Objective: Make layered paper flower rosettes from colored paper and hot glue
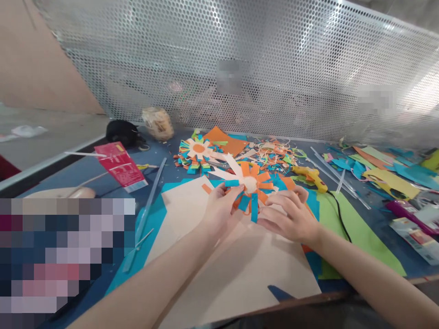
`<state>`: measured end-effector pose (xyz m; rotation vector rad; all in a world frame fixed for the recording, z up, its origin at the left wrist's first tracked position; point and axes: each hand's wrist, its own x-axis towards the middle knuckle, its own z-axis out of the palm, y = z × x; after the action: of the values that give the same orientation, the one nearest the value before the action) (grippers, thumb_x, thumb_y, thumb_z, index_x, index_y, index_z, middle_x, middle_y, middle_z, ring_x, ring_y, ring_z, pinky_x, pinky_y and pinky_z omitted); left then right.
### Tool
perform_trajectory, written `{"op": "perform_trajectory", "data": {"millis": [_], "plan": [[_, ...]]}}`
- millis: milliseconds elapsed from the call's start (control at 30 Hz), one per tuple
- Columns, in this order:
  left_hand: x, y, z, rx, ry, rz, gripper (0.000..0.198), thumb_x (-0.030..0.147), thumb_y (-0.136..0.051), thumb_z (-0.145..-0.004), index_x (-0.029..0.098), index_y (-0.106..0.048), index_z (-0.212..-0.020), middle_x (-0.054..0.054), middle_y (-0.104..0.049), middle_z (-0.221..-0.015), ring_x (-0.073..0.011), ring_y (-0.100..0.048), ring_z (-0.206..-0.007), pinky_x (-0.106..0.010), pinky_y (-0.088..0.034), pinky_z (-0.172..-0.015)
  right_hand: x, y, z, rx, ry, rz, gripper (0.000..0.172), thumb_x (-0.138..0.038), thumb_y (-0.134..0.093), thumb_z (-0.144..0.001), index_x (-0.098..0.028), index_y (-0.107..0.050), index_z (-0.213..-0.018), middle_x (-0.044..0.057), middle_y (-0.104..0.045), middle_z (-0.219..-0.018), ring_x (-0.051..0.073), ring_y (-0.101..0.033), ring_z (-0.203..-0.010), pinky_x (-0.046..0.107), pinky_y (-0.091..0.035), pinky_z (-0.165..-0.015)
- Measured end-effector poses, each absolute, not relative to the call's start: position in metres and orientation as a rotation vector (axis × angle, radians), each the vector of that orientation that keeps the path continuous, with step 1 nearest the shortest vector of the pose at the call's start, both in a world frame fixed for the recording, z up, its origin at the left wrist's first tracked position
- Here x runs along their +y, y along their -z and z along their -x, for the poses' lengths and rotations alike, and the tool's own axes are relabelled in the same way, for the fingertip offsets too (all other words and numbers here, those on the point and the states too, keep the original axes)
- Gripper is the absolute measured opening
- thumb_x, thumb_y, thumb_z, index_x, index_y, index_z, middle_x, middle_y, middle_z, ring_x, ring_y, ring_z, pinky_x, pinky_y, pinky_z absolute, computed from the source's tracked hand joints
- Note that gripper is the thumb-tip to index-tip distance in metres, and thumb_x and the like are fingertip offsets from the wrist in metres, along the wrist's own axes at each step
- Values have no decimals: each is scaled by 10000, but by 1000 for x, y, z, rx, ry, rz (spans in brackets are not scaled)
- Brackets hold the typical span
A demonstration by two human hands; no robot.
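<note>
A paper flower [249,183] has a cream round centre and strip petals in orange, blue and pale cream. My left hand [224,205] pinches it at the left, the thumb pressed close to the centre. The fingers of my right hand [291,214] bend in around the petals at its lower right; their tips are partly hidden. Beneath both hands lie large cream paper sheets [222,278]. Behind and to the left rests another paper flower [198,148] with an orange centre and layered petals.
A yellow glue gun [310,177] lies right of my hands, its black cord crossing green paper [360,237]. Paper scraps [274,153] heap at the back before a perforated metal panel [206,45]. Clear glue sticks [151,196] and a pink packet [120,165] sit left. Someone's blurred body is nearby.
</note>
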<state>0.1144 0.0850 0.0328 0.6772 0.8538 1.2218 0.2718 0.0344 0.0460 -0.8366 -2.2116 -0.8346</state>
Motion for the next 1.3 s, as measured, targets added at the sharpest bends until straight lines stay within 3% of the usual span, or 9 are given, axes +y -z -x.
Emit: {"op": "perform_trajectory", "data": {"millis": [133, 467, 600, 800, 1133, 1300], "plan": [[80, -33, -118, 871, -1213, -703, 253, 237, -734, -528, 149, -566, -695, 7, -636, -616, -115, -599, -540, -204, -470, -505, 33, -45, -274, -2240, 717, 853, 11, -235, -602, -780, -230, -605, -790, -1, -617, -806, 141, -519, -815, 319, -337, -729], [79, -35, -119, 837, -1142, -678, 257, 203, -740, -518, 135, -570, -698, -18, -655, -658, -128, -614, -565, -230, -502, -543, 39, -41, -281, -2206, 681, 886, 236, -88, -569, -772, -207, -540, -974, 21, -622, -863, 140, -546, -834, 322, -351, -727], [78, -39, -120, 870, -1137, -597, 226, 165, -726, -519, 145, -567, -679, 3, -640, -620, -123, -601, -534, -234, -498, -520, 36, -43, -285, -2261, 809, 685, 217, -103, -545, -768, -259, -575, -916, 7, -615, -911, 149, -540, -869, 336, -349, -714], [78, -37, -120, 876, -1163, -613, 214, 182, -729, -524, 152, -573, -668, 12, -638, -606, -113, -599, -544, -199, -468, -497, 31, -45, -285, -2308, 1119, 310, 103, -192, -589, -747, -281, -634, -721, -41, -618, -831, 130, -529, -845, 313, -331, -671], [77, -40, -119, 863, -1160, -579, 228, 156, -727, -509, 146, -549, -650, 5, -624, -583, -109, -575, -504, -212, -459, -485, 32, -44, -285, -2234, 1287, 582, 167, -172, -552, -767, -293, -665, -783, -70, -685, -947, 118, -523, -784, 327, -363, -711], [76, -42, -117, 839, -1147, -561, 244, 163, -737, -512, 148, -563, -681, -1, -640, -632, -114, -593, -545, -224, -483, -537, 34, -44, -283, -2272, 1220, 690, 191, -134, -570, -766, -242, -664, -893, -41, -696, -936, 135, -517, -800, 334, -368, -738]]}}
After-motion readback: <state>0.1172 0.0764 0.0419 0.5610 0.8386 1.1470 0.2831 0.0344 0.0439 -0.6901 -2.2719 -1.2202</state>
